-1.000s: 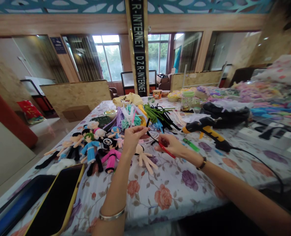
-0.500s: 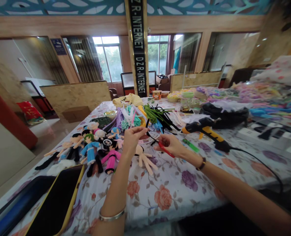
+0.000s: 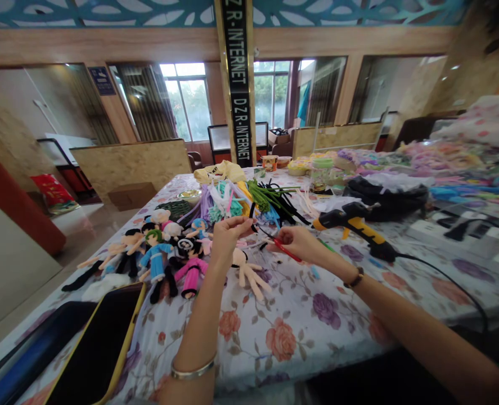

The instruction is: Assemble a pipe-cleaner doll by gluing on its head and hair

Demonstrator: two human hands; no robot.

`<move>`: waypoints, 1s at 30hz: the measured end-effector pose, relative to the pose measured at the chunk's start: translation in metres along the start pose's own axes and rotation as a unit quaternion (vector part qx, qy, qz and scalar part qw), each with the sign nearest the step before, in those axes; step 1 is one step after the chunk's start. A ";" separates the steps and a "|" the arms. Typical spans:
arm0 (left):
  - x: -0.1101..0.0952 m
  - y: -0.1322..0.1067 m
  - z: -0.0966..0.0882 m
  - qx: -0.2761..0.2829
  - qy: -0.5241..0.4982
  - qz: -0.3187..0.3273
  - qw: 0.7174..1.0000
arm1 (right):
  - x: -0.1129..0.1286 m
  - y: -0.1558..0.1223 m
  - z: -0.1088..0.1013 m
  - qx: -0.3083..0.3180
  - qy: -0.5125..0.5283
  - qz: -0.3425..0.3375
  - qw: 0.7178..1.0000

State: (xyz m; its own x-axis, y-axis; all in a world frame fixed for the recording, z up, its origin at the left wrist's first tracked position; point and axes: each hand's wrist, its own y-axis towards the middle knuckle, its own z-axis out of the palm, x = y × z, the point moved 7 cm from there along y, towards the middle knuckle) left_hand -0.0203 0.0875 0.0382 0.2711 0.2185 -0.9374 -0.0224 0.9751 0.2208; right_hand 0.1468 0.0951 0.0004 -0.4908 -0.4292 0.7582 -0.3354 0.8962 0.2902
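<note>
My left hand pinches a short black pipe cleaner between thumb and fingertips, one end sticking up. My right hand is closed round the red handles of a pair of scissors, whose dark blades point left at the black piece. Whether the blades touch it is too small to tell. Below my hands lies a beige doll body with splayed limbs. Left of it, several finished pipe-cleaner dolls lie in a pile, among them one in blue and one in pink.
Behind my hands lie bundled pipe cleaners, with green stems beside them. A black-and-yellow glue gun with its cord is at the right. Two phones, one yellow-cased, lie at the front left. Colourful material heaps up at the far right.
My right hand has shifted slightly up and right with the scissors, now covering most of the green object on the table. My left hand stays almost still, holding the black pipe cleaner.
</note>
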 end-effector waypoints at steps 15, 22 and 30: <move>0.003 0.001 0.002 0.026 -0.007 -0.003 1.000 | 0.016 -0.006 0.004 0.060 0.037 -0.050 0.996; 0.001 -0.001 0.003 0.036 0.009 -0.007 0.999 | 0.016 -0.007 0.006 0.071 0.057 -0.048 0.995; 0.000 -0.003 0.003 0.032 0.017 -0.021 0.999 | 0.017 -0.008 0.009 0.072 0.072 -0.054 0.993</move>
State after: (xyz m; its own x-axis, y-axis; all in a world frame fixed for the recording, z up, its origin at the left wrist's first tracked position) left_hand -0.0168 0.0848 0.0381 0.2374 0.1793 -0.9547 0.0505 0.9792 0.1964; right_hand 0.1342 0.0799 0.0059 -0.3291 -0.4922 0.8059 -0.4972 0.8158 0.2953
